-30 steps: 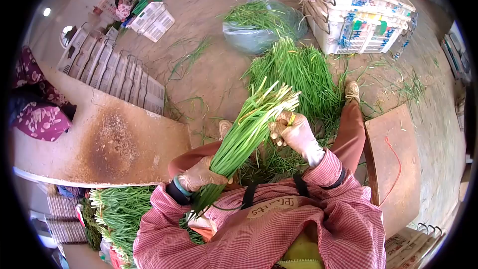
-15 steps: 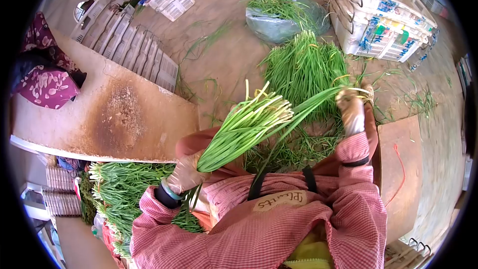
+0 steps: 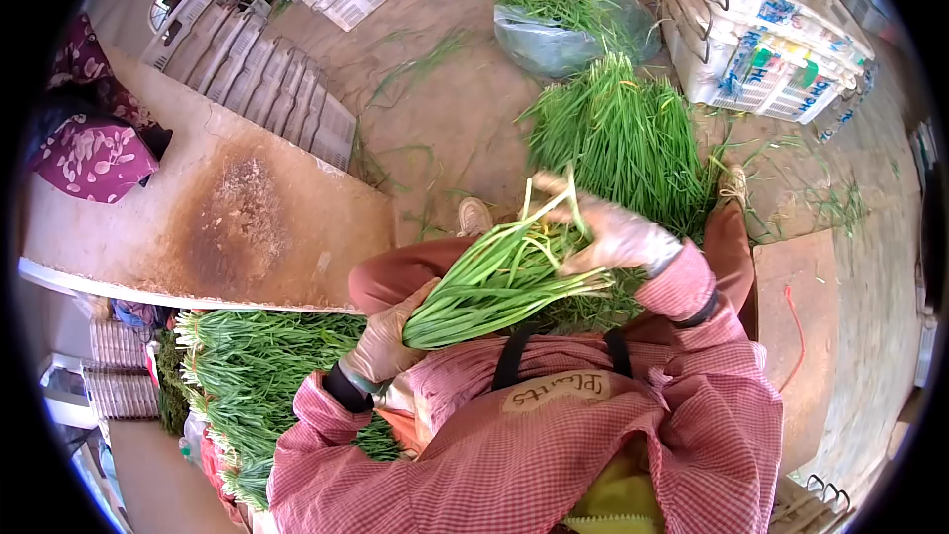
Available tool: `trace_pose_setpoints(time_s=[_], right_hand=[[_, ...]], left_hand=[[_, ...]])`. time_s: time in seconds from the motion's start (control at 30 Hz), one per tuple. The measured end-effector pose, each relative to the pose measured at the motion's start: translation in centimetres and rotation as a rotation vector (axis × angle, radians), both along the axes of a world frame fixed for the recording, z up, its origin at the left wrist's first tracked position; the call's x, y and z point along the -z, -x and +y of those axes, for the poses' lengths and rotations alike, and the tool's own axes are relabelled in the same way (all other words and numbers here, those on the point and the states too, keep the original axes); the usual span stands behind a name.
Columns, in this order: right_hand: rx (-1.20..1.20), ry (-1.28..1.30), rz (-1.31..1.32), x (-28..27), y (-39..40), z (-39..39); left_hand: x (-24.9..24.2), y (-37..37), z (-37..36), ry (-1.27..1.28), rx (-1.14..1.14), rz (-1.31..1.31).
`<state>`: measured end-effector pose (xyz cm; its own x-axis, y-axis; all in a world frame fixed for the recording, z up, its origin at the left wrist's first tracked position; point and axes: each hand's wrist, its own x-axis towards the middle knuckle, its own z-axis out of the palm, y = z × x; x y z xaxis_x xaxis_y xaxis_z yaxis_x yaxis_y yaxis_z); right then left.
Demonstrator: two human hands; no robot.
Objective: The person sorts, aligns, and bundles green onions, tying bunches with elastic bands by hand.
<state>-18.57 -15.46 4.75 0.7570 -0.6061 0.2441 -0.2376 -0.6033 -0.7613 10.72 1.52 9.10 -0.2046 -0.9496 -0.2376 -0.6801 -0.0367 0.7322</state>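
My left hand [image 3: 386,338], in a thin glove, is wrapped round the leafy end of a bunch of green stalks [image 3: 494,282] over my lap. The pale stalk ends point up and to the right. My right hand [image 3: 613,232], gloved and blurred, is at those pale ends with its fingers apart, touching some stalks; whether it grips any is unclear. Beyond it a large heap of green stalks [image 3: 623,143] lies on the floor between my feet.
At the left, a stained board [image 3: 237,208] stands beside more stacked bunches [image 3: 267,366]. White crates [image 3: 761,49] are at the upper right, next to a plastic bag [image 3: 544,44] of greens. Grey crates [image 3: 267,79] line the upper left. A brown board [image 3: 796,336] lies right.
My right hand has come from the floor heap back to the bunch's pale ends. The bunch in my left hand now lies lower and more spread, pointing further right.
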Motion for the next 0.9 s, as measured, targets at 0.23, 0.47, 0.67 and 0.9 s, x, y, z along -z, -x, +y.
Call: trace_pose_setpoints(time_s=[0.23, 0.47, 0.67, 0.9], right_hand=[[0.094, -1.096, -0.732, 0.2, -1.9, 2.6], [0.67, -1.077, -1.051, 0.8, 3.4, -3.0], [0.516, -0.308, 0.416, 1.0, 6.7, -3.9], [0.006, -1.128, -0.119, 2.5, -2.0, 0.2]], left_hand=[[-2.0, -0.8, 0.6, -0.712, -0.155, 0.529], [0.4, -1.7, 2.4, -0.801, -0.203, 0.789], [3.4, -2.2, 5.1, -0.867, -0.401, 1.186], [4.4, 1.0, 5.8, -0.914, -0.456, 1.381]])
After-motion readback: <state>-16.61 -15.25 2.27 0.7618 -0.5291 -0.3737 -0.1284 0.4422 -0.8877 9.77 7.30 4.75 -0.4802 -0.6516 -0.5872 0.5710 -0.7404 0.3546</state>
